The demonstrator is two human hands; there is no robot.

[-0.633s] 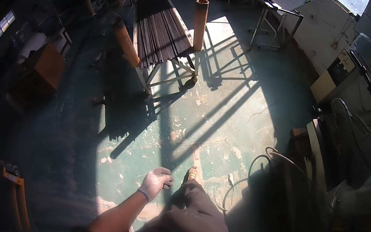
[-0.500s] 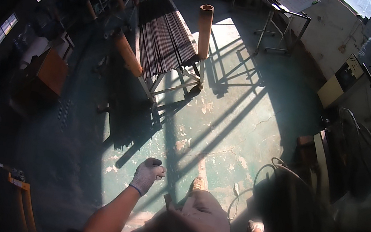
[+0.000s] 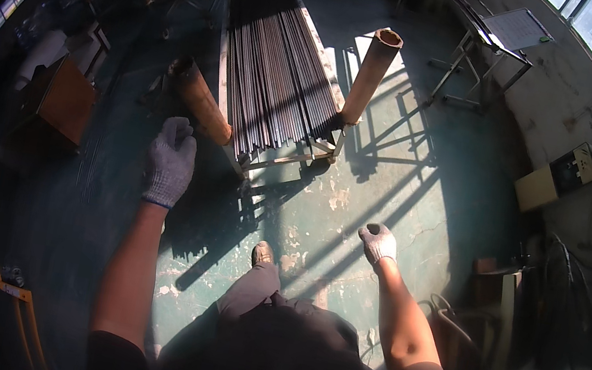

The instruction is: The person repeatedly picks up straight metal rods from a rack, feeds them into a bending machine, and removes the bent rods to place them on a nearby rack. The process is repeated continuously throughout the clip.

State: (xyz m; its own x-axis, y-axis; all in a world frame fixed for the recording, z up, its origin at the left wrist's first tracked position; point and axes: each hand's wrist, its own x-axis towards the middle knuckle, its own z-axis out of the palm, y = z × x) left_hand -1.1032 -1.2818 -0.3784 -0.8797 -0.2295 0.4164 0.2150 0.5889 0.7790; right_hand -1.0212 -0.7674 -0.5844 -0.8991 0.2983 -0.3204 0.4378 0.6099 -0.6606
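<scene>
My left hand [image 3: 171,163], in a pale knitted glove, is raised beside the leaning rust-brown post [image 3: 203,104]. Its fingers point forward, slightly bent and apart, holding nothing. My right hand [image 3: 378,243], gloved too, hangs over the sunlit floor with its fingers curled in and nothing seen in them. Ahead of me a bundle of long thin dark metal rods [image 3: 276,71] lies lengthwise on a low metal rack [image 3: 291,159]. An upright rust-brown tube [image 3: 372,76] stands at the rack's near right corner. Both hands are apart from the rods.
A whiteboard-like panel [image 3: 517,29] rests on a metal frame [image 3: 455,66] at the far right. An orange-brown box [image 3: 61,104] stands on the left, a yellow frame [image 3: 20,311] at the lower left. Cables [image 3: 454,320] and equipment line the right side.
I have stepped nearer to the rack, which now appears larger. My left hand has risen forward and its fingers have loosened. My right hand has swung forward from beside my body.
</scene>
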